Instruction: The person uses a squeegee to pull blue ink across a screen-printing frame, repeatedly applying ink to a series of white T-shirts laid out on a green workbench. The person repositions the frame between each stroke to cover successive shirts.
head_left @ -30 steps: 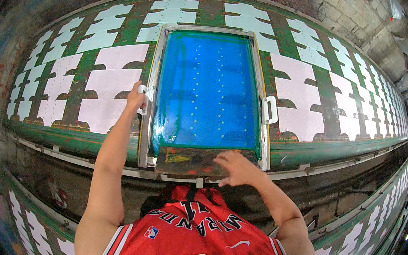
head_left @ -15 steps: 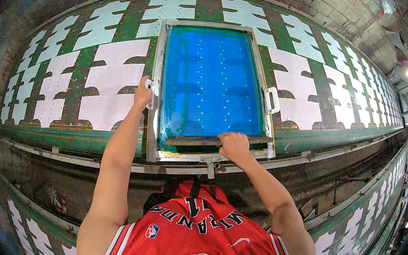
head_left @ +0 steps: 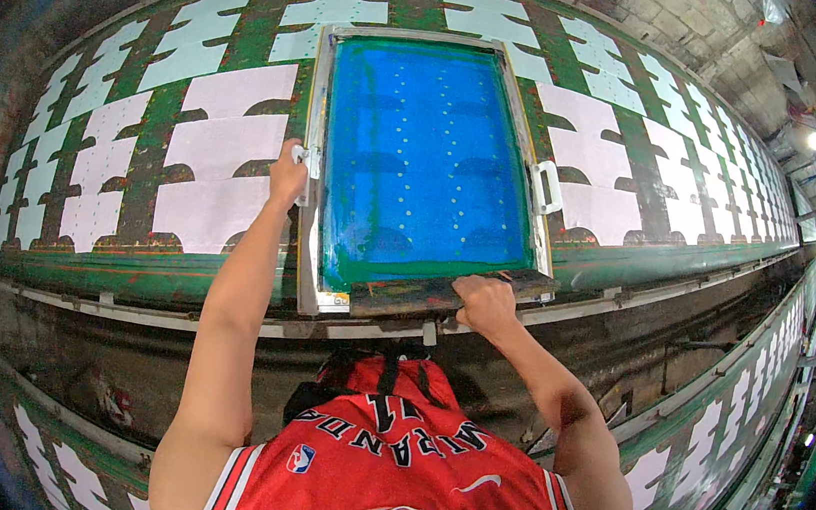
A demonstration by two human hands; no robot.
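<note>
Our left fingers (head_left: 291, 153) clasp the left handle (head_left: 312, 161); right fingers (head_left: 469, 286) clasp the likely stiff squeegee (head_left: 405, 296), right of centre.

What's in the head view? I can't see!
A person's left hand grips a blue rectangular screen by a white handle; the right hand holds a dark, stained board at the near end. Pale notched panels flank the screen.

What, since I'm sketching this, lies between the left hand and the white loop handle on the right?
The head view shows a blue, translucent rectangular panel in a silvery metal frame between left hand and handle.
</note>
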